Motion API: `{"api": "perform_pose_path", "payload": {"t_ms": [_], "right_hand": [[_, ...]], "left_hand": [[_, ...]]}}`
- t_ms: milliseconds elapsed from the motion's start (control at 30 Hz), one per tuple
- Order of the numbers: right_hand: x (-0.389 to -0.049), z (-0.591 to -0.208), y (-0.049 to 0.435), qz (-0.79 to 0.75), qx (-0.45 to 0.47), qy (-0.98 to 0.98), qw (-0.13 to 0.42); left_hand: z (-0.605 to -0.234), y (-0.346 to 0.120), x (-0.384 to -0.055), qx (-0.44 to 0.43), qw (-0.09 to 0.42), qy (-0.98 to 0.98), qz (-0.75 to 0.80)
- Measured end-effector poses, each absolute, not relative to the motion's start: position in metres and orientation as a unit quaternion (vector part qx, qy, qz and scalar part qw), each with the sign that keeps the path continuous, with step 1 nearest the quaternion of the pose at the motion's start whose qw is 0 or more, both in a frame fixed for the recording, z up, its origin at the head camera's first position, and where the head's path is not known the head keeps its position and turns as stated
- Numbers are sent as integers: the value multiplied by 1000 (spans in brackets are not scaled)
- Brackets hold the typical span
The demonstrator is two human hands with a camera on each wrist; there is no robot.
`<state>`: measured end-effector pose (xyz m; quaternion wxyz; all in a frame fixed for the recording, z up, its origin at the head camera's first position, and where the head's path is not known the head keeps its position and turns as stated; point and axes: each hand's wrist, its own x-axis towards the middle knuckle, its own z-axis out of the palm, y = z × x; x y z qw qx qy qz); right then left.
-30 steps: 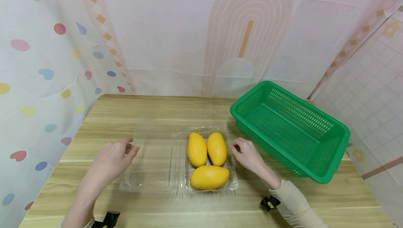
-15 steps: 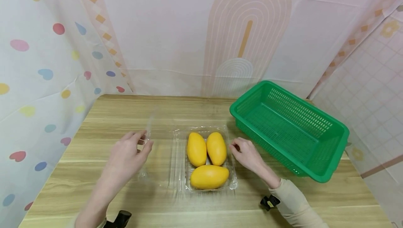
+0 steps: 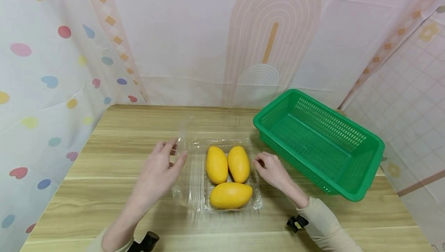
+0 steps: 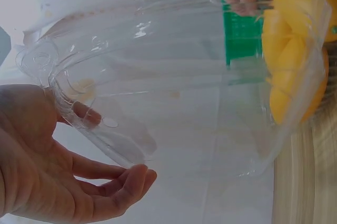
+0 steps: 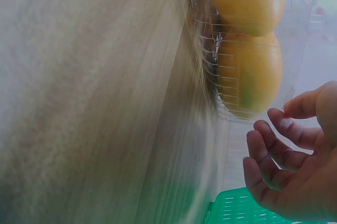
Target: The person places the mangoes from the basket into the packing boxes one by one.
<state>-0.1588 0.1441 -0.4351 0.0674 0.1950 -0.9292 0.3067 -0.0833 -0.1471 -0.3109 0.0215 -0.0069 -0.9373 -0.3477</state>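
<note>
A clear plastic clamshell container (image 3: 256, 194) lies on the table with three yellow mangoes (image 3: 231, 196) in its tray half. Its hinged lid (image 4: 184, 98) stands raised at the left of the tray. My left hand (image 3: 160, 169) holds the lid by its free edge; in the left wrist view, the fingers (image 4: 124, 190) curl at the rim. At the tray's right side, my right hand (image 3: 272, 170) pinches the rim between thumb and index finger, its other fingers (image 5: 263, 155) loosely bent. The lid's exact outline is hard to see in the head view.
A green perforated plastic basket (image 3: 377, 143) stands at the right, behind my right hand, with nothing in it. The wooden table (image 3: 114, 143) meets a patterned cloth backdrop (image 3: 174, 51) at the back and sides.
My left hand has moved right towards the mangoes, swinging the lid up from a low slant to a steeper stand. The right hand and the tray have stayed in place.
</note>
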Motion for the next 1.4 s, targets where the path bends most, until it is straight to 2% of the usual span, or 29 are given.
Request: {"api": "perform_pose_path", "payload": {"t_ms": [400, 700, 1033, 1400], "right_hand": [[-159, -435, 144, 314, 189, -928, 63], [-159, -435, 144, 312, 185, -930, 58], [-160, -435, 144, 324, 176, -928, 46], [-164, -437, 145, 340, 172, -924, 31]], "left_hand": [[-331, -120, -88, -66, 33, -927, -368], [-372, -108, -102, -103, 45, -920, -375], [-402, -105, -110, -107, 50, -922, -369], [-417, -105, -113, -39, -8, -917, -398]]}}
